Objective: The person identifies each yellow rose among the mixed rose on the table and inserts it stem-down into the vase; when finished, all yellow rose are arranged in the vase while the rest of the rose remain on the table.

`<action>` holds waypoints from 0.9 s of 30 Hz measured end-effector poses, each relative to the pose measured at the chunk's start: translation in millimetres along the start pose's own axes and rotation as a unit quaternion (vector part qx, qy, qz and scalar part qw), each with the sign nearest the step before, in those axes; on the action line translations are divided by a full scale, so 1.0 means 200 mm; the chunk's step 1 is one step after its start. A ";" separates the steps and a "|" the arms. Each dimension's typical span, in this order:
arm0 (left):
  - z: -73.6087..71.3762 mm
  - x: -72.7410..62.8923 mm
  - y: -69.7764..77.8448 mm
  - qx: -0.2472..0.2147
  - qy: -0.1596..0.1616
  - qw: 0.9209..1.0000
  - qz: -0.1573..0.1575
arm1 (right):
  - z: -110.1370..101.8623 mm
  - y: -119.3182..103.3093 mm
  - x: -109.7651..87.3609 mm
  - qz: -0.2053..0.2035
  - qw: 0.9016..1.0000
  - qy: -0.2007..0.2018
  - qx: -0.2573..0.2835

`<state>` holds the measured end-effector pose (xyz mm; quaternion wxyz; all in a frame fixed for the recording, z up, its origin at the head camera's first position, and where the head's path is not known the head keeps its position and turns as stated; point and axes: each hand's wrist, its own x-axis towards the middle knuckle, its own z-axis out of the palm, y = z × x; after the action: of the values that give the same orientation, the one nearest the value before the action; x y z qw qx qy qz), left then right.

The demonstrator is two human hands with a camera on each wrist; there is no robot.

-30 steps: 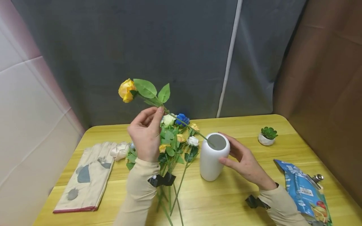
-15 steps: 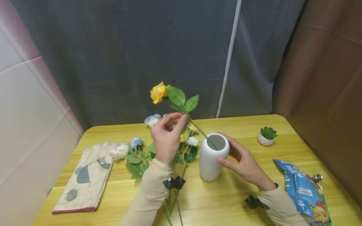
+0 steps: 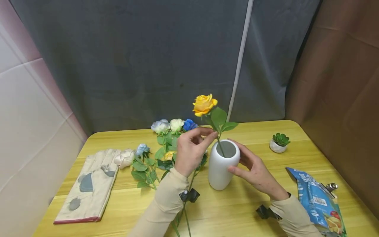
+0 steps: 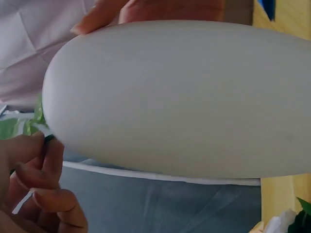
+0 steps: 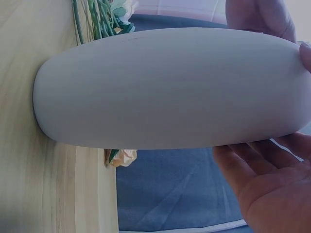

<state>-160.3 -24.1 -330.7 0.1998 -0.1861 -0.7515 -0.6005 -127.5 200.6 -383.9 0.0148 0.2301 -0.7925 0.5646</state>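
With thumb and fingertips my left hand (image 3: pixel 193 148) pinches the green stem of a yellow rose (image 3: pixel 204 104), just under its leaves. The stem's lower part reaches down into the mouth of a white vase (image 3: pixel 220 174). Around the vase's right side curls my right hand (image 3: pixel 258 171), holding it upright on the table. The vase (image 4: pixel 170 97) fills much of the left wrist view, with the left hand (image 4: pixel 36 179) at its mouth. In the right wrist view, my right fingers (image 5: pixel 238 167) lie against the vase wall; the stem inside is hidden.
Several artificial flowers lie left of the vase, among them a blue rose (image 3: pixel 189 124), a cream rose (image 3: pixel 176 125) and a light blue rose (image 3: pixel 142 149). Further left is a folded cloth (image 3: pixel 88 187). A potted succulent (image 3: pixel 279 142) and a clipped blue pouch (image 3: pixel 318 199) stand right.
My left hand has moved right and somewhat down with the yellow rose, whose stem has gone from slanted to nearly upright in the vase mouth. The right hand and vase have stayed put.
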 end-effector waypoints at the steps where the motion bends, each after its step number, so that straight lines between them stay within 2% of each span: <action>1: 0.01 -0.01 0.00 0.010 -0.009 1.000 -0.005 | 0.00 0.00 0.00 0.000 1.000 0.000 0.000; 5: 0.02 -0.02 -0.01 0.040 -0.027 0.999 -0.002 | 0.00 0.00 0.00 0.003 1.000 -0.003 -0.003; 10: 0.03 -0.03 -0.01 0.049 -0.027 0.998 0.012 | 0.01 0.00 0.00 0.006 1.000 -0.007 0.001; 19: 0.04 -0.02 -0.01 0.024 -0.017 0.998 -0.057 | 0.00 0.00 0.00 0.009 1.000 -0.003 0.000; 27: 0.04 -0.02 -0.02 -0.004 -0.021 0.997 -0.075 | 0.00 -0.01 0.00 0.015 1.000 0.000 -0.006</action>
<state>-159.8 -18.0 -337.8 0.1377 -0.1421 -0.7648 -0.6132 -126.6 200.6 -382.7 0.0076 0.2181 -0.7992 0.5601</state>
